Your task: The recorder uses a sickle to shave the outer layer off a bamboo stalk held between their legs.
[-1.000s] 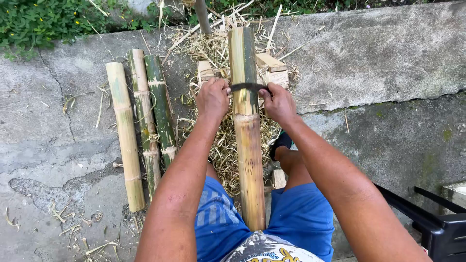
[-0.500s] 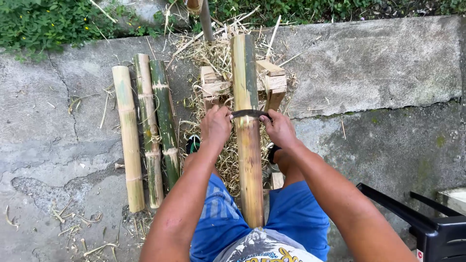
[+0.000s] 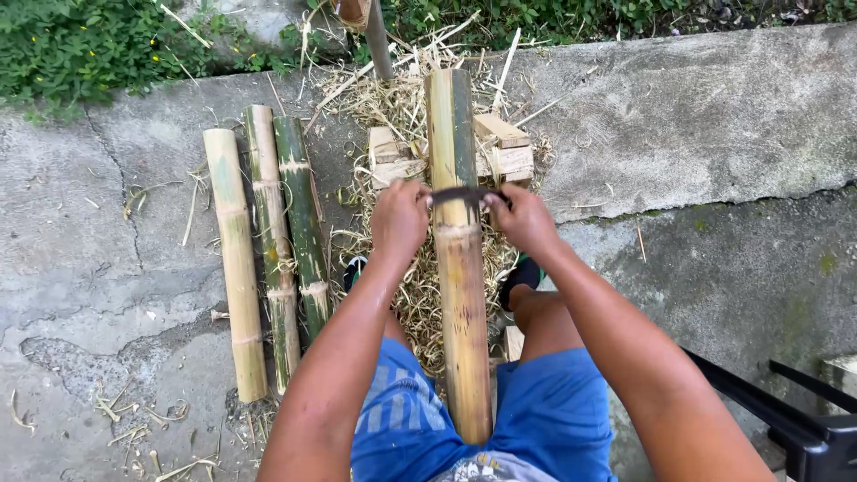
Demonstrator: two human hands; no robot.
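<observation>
head view: both hands grip a curved dark blade (image 3: 466, 194) laid across a long bamboo pole (image 3: 461, 268), the left hand (image 3: 399, 220) closed on one end and the right hand (image 3: 520, 219) on the other. the pole runs from the lap onto wooden blocks (image 3: 505, 150) on the concrete floor. this looks like scraping its skin; three bamboo pieces (image 3: 268, 250) lie toward the floor's left edge.

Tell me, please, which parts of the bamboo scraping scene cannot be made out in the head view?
- Blade: both ends hidden inside the left hand and right hand.
- Bamboo pole: near end hidden behind the blue shorts.
- Wooden blocks: partly covered by the pole and shavings.
- Upright handle: cut off by the top edge.
</observation>
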